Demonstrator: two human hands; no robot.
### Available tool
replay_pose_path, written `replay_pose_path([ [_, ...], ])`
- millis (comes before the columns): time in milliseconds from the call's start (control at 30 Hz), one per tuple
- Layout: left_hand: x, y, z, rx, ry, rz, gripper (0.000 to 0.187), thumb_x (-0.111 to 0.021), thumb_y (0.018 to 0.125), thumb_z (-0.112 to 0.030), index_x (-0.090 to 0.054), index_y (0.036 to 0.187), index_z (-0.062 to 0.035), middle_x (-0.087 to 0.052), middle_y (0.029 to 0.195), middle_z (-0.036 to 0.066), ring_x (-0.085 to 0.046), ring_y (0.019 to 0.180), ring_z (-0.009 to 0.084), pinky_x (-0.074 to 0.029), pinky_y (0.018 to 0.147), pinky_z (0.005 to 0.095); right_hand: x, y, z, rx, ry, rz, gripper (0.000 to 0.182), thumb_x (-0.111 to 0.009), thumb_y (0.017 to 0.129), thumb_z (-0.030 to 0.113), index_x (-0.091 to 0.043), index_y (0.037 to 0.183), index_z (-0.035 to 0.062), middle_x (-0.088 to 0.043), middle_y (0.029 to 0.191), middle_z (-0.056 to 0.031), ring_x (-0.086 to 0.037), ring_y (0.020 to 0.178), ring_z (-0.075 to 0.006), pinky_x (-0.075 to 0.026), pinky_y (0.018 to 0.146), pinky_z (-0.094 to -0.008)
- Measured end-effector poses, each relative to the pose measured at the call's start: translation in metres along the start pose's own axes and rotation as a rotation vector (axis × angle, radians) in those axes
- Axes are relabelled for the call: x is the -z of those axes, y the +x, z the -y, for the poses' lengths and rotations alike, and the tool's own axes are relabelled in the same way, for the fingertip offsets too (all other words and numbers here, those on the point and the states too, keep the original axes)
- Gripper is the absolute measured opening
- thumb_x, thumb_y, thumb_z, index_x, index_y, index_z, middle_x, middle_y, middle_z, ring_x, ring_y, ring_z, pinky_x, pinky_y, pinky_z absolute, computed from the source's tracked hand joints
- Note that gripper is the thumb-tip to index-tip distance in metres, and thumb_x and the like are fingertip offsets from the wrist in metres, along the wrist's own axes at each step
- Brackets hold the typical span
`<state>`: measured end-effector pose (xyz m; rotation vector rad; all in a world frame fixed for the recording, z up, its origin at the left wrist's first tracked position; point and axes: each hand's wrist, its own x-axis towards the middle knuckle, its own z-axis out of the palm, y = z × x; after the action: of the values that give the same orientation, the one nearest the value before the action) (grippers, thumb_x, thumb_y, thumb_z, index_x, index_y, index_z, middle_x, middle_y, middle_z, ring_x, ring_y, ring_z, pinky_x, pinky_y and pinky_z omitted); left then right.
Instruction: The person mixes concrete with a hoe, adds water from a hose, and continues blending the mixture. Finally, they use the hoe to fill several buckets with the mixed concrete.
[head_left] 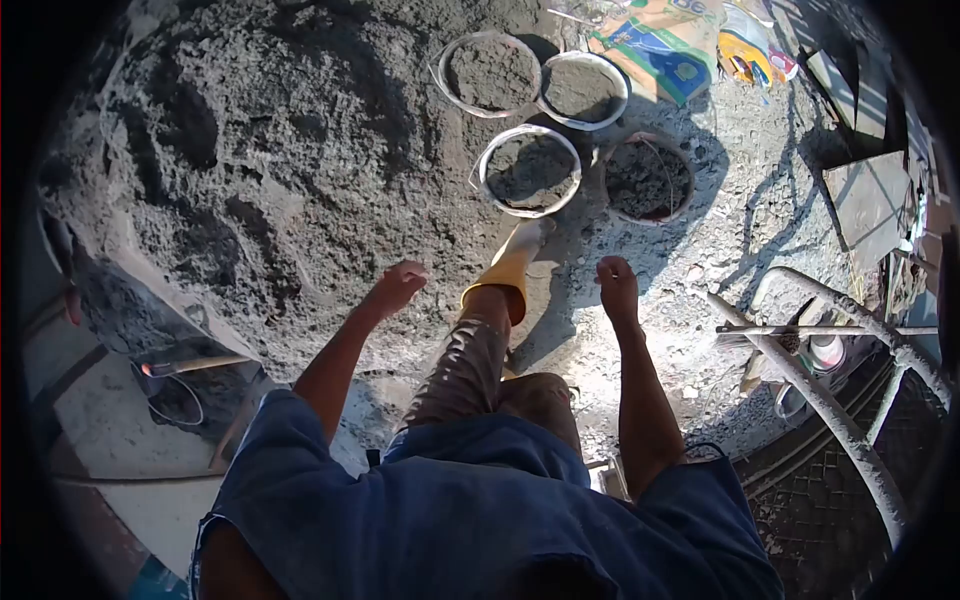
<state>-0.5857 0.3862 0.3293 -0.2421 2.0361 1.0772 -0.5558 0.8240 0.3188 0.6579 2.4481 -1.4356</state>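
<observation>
My left hand [398, 286] hangs above the edge of the wet grey mortar heap [300, 190], its fingers loosely curled, holding nothing I can see. On the other side of my leg, my right hand [617, 279] is closed in a loose fist over the pale rough ground, also with nothing visible in it. Ahead of both hands stand several buckets filled with mortar: a near one [530, 170], a far left one [492, 75], a far middle one [584, 90] and a darker one [648, 178] with its wire handle across the top. Neither hand touches a bucket.
My yellow boot [508, 275] is planted just before the near bucket. Torn bags [665, 45] lie at the back. On the right are boards [870, 205] and a mortar-crusted wooden frame [800, 370]. A wooden handle [200, 365] lies at the left.
</observation>
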Motion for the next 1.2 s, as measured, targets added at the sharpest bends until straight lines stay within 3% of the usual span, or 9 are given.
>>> replay_pose_path([
  [100,-0.073,-0.133,0.089,0.020,-0.111,-0.073,0.030,-0.062,0.085,-0.024,-0.062,0.107,-0.0028,-0.066,0.100,0.014,-0.064,0.094,0.0247,-0.050,0.082,0.0338,-0.043,-0.100,-0.049,-0.069,0.002,0.493,0.023,-0.057,0.087,0.021,-0.063,0.097,0.0008,-0.064,0.098,-0.0160,-0.064,0.088,-0.0276,-0.049,0.075,-0.0365],
  [167,-0.140,-0.212,0.166,0.046,-0.303,-0.157,0.027,-0.064,0.085,-0.021,-0.063,0.103,-0.0016,-0.066,0.096,0.013,-0.064,0.093,0.0252,-0.050,0.081,0.0346,-0.051,-0.152,-0.073,0.796,-0.914,0.940,0.023,-0.058,0.086,0.018,-0.061,0.098,-0.0007,-0.064,0.099,-0.0142,-0.064,0.086,-0.0258,-0.051,0.077,-0.0362],
  [300,-0.212,-0.378,0.177,-0.257,-0.475,-0.211,0.040,-0.060,0.087,-0.025,-0.056,0.120,-0.0020,-0.062,0.109,0.014,-0.057,0.108,0.0229,-0.043,0.094,0.0362,-0.050,-0.268,-0.083,-0.208,-0.632,0.895,0.027,-0.056,0.082,0.023,-0.064,0.099,0.0038,-0.063,0.086,-0.0160,-0.062,0.089,-0.0325,-0.049,0.081,-0.0424],
  [400,-0.294,-0.424,0.209,-0.104,-0.852,-0.506,0.042,-0.060,0.087,-0.027,-0.056,0.121,-0.0024,-0.062,0.112,0.013,-0.057,0.109,0.0226,-0.043,0.095,0.0362,-0.041,-0.250,-0.105,0.755,-0.831,1.191,0.026,-0.056,0.081,0.020,-0.064,0.100,0.0027,-0.062,0.083,-0.0151,-0.063,0.092,-0.0282,-0.051,0.079,-0.0396],
  [500,-0.391,-0.467,0.228,-0.040,-1.192,-0.702,0.043,-0.059,0.088,-0.029,-0.055,0.122,-0.0029,-0.061,0.114,0.013,-0.056,0.110,0.0223,-0.042,0.095,0.0362,-0.050,-0.232,-0.058,0.204,-0.774,1.307,0.023,-0.056,0.081,0.014,-0.062,0.098,-0.0007,-0.061,0.081,-0.0136,-0.065,0.077,-0.0212,-0.056,0.063,-0.0331],
  [700,-0.441,-0.457,0.290,0.023,-1.813,-1.011,0.046,-0.058,0.088,-0.033,-0.054,0.124,-0.0037,-0.059,0.118,0.011,-0.054,0.113,0.0217,-0.041,0.097,0.0361,-0.130,-0.157,-0.014,-0.058,-0.617,0.958,0.036,-0.055,0.090,0.034,-0.054,0.116,0.0090,-0.066,0.095,-0.0094,-0.066,0.074,-0.0199,-0.049,0.061,-0.0350],
  [833,-0.466,-0.531,0.285,-0.121,-1.314,-1.076,0.063,-0.055,0.087,-0.047,-0.046,0.133,-0.0042,-0.051,0.131,0.012,-0.050,0.117,0.0223,-0.038,0.102,0.0361,-0.236,-0.184,0.061,-0.025,-0.766,0.800,0.032,-0.055,0.090,0.032,-0.056,0.112,0.0089,-0.065,0.096,-0.0091,-0.066,0.073,-0.0191,-0.049,0.062,-0.0339],
  [1100,-0.459,-0.550,0.394,0.172,-2.487,-0.631,0.064,-0.029,0.095,-0.052,-0.042,0.134,-0.0027,-0.052,0.130,0.017,-0.053,0.115,0.0280,-0.038,0.101,0.0430,-0.457,-0.319,0.135,0.390,-0.610,0.917,0.019,-0.054,0.090,0.017,-0.059,0.103,0.0047,-0.064,0.083,-0.0072,-0.063,0.064,-0.0155,-0.048,0.055,-0.0276],
  [1200,-0.443,-0.566,0.491,0.656,-1.561,-0.842,0.057,-0.041,0.092,-0.050,-0.049,0.125,-0.0046,-0.061,0.113,0.012,-0.060,0.093,0.0234,-0.046,0.082,0.0375,-0.491,-0.403,0.144,0.501,-0.810,1.100,0.018,-0.056,0.088,0.016,-0.060,0.099,0.0030,-0.064,0.082,-0.0062,-0.063,0.066,-0.0155,-0.049,0.058,-0.0279],
])
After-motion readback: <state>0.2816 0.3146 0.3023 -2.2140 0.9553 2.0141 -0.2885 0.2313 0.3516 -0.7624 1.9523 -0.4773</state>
